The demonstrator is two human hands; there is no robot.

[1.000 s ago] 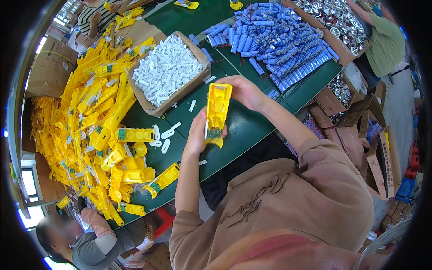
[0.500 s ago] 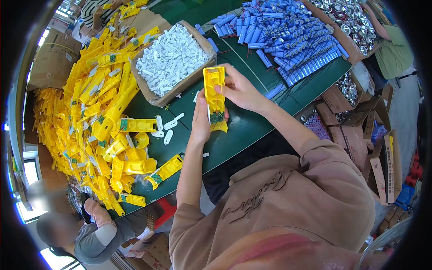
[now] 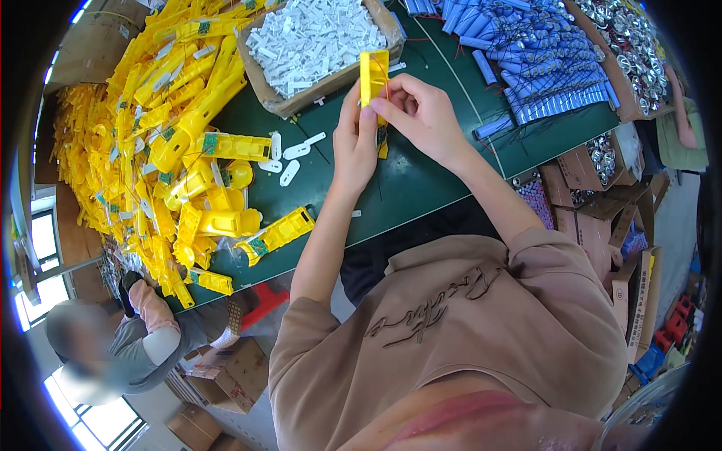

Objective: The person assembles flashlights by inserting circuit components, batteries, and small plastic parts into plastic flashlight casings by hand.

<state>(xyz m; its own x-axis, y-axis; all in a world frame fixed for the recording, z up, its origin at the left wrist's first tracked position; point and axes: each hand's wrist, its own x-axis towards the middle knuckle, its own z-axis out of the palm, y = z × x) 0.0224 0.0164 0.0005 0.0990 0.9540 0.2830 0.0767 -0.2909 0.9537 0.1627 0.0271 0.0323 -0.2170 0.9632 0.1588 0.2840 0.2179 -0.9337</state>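
now yellow housing (image 3: 374,75) raised, turned edge-on, perhaps

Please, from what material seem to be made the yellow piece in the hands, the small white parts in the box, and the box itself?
The yellow piece looks like moulded plastic: uniform bright colour, slightly glossy, crisp edges. The small white parts also seem plastic, matte and identical in shape, though too small to be sure. The box appears to be brown corrugated cardboard, dull, with bent, worn walls.
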